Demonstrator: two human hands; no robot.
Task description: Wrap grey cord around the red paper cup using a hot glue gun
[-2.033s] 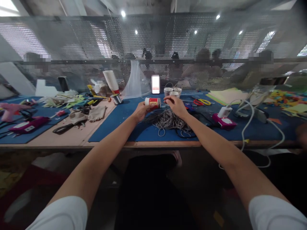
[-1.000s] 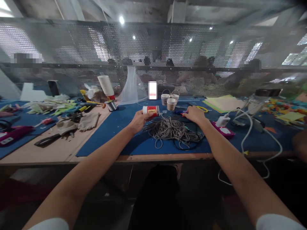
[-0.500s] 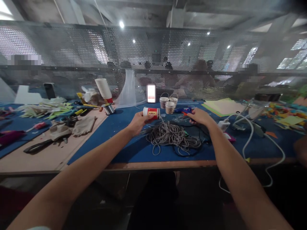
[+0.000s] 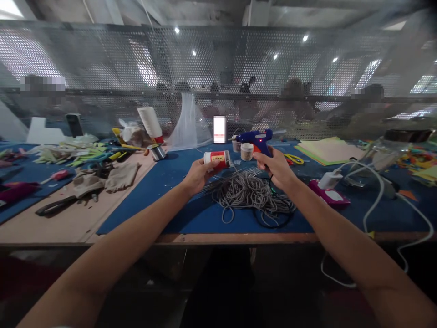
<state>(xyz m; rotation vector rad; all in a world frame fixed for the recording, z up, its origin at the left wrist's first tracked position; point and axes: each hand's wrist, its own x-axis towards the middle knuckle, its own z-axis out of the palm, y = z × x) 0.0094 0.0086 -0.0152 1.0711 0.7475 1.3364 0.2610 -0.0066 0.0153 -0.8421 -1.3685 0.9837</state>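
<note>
My left hand [image 4: 198, 176] is closed around a red and white paper cup [image 4: 218, 159], which lies on its side in the air with its base end to the right. A grey strand runs from the cup's right end toward a tangled heap of grey cord [image 4: 251, 191] below. My right hand [image 4: 276, 166] grips a blue glue gun [image 4: 254, 136] with a lit red lamp. Its nozzle points left, above and right of the cup, apart from it. Behind the gun stand small cord-wrapped cups [image 4: 246, 151] with handles, partly hidden.
A leaning stack of paper cups [image 4: 149, 123] and a wire spool [image 4: 157, 152] stand at left, near grey gloves [image 4: 121, 177]. Coloured paper sheets [image 4: 324, 150], yellow scissors [image 4: 294, 158], a glass jar [image 4: 382, 152] and a magenta power strip [image 4: 329, 193] with white cables lie right. Mesh panel [image 4: 218, 59] behind.
My right hand has lifted the glue gun off the table and brought it up with its nozzle toward the cup. The left hand keeps hold of the cup, slightly tilted. The view has shifted a little.
</note>
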